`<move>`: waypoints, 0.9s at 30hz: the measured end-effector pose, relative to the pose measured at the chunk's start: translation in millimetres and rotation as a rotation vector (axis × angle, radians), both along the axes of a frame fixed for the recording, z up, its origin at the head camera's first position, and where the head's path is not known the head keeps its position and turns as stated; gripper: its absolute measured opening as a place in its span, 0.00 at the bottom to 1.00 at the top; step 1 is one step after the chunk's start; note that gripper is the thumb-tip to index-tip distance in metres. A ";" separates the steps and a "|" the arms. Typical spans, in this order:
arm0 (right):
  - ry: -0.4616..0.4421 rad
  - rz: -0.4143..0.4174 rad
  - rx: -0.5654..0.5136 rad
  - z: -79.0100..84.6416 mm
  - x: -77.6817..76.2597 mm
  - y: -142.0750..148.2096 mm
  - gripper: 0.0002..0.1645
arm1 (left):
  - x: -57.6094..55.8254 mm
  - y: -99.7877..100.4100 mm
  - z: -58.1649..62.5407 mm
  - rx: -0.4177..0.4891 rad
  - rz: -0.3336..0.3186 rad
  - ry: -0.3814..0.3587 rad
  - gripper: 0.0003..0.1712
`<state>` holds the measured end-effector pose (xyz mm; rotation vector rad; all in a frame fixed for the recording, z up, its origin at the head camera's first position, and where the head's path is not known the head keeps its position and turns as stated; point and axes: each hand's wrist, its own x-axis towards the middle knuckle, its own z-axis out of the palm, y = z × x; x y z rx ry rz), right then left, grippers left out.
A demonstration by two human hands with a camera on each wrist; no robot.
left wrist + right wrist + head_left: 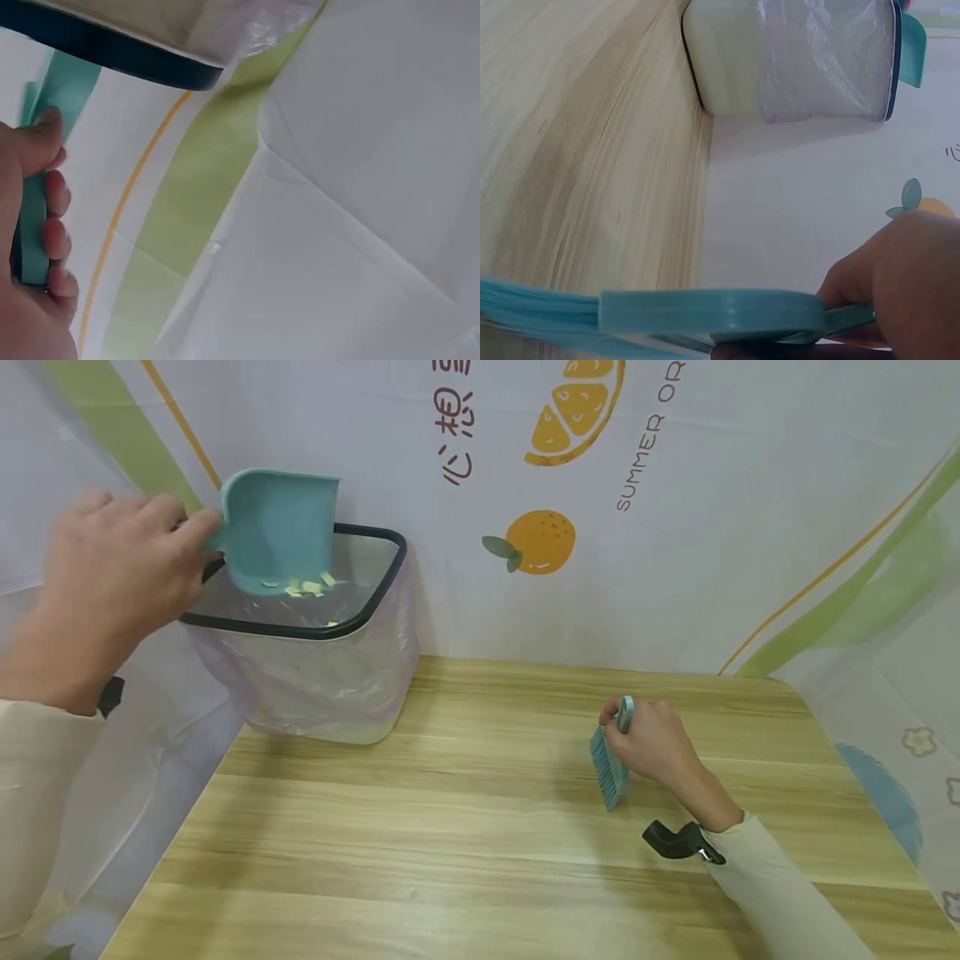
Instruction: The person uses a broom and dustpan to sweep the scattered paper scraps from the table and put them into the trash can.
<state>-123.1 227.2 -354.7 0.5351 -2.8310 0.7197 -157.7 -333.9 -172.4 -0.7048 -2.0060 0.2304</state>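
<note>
My left hand (123, 556) grips the handle of a teal dustpan (281, 527), tilted over the mouth of a trash bin (322, 685). Several pale yellow scraps (307, 587) lie along the pan's lower edge, and one shows lower, inside the bin. In the left wrist view, fingers (56, 236) curl round the green handle (34, 225). Over the right part of the table, my right hand (648, 739) holds a small teal brush (611, 768) by its handle, bristles pointing down. The right wrist view shows the brush's teal body (712, 311) up close.
The bin, lined with a clear bag and topped by a dark rim (386, 589), stands at the back left of the wooden table (450, 860). Behind hangs a white printed cloth (450, 568) with orange fruit and lettering. A black wrist mount (678, 842) sits at the right sleeve.
</note>
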 end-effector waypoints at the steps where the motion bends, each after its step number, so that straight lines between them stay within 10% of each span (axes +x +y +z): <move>1: 0.001 0.001 -0.001 0.2 0.2 -0.2 0.13 | -1.2 2.1 0.1 0.000 -0.015 0.034 0.13; 6: 0.000 -0.009 -0.002 0.8 0.8 -0.5 0.12 | -3.6 6.4 0.1 0.008 -0.043 0.075 0.14; 15: 0.006 -0.010 -0.008 -0.1 0.6 0.5 0.11 | 3.4 -4.6 -6.7 0.087 0.062 -0.093 0.21; 27: -0.013 -0.007 0.004 1.0 1.2 -0.3 0.12 | 18.9 -3.5 -7.2 0.175 0.358 -0.509 0.26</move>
